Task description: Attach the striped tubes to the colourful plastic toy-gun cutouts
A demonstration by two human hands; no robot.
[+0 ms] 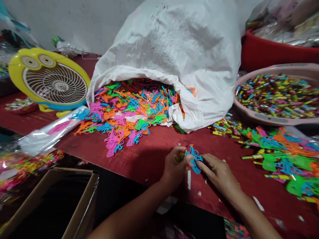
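Observation:
My left hand [173,167] is closed around a small green-and-red wrapped tube [179,156], its thumb against the near side of a blue plastic toy gun [195,162]. The toy gun has a lattice stock and lies between my two hands, just over the red table [139,162]. From the other side, my right hand [220,169] pinches the toy gun with thumb and fingers. Behind the hands, a heap of pink, orange, green and blue toy guns [134,109] spills out of a white sack [174,43].
A pink basin [274,121] of small wrapped tubes stands at right, before a red tub [276,51]. Toy guns with tubes attached [294,162] lie piled below it. At left are a yellow fan [17,63], a plastic bag [40,141] and a cardboard box [84,199].

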